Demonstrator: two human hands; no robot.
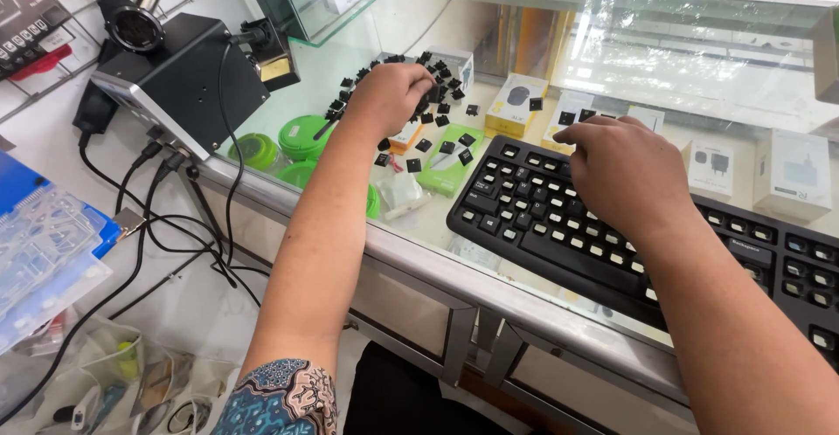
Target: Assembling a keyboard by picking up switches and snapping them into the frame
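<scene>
Keycaps (pixel 434 119) lay scattered on the glass bench (pixel 489 252) under my curled left hand (pixel 391 94) (grip unclear), my right hand (pixel 622 169) resting open-fingered on the keyboard (pixel 524 217), so picking singly seemed wisest.

Keyboard (pixel 559 225): black frame, with pale off-white patches showing in the open key sockets.
Loose keycaps (pixel 428 125): black, scattered on the glass.
Table (pixel 489 286): clear greenish glass top, silver-grey metal edge.
Round containers (pixel 301 138): bright green.
Flat packet (pixel 450 160): light green.
Small box (pixel 516 103): yellow and white, dark picture on its face.
Boxes (pixel 791 173): white, under the glass at right.
Machine (pixel 179 77): black casing with a silver-grey front strip; black cables (pixel 175 225).
Plastic trays (pixel 44 243): clear, over blue.
Sleeve (pixel 280 396): teal-blue, patterned with brown and cream ornaments.
</scene>
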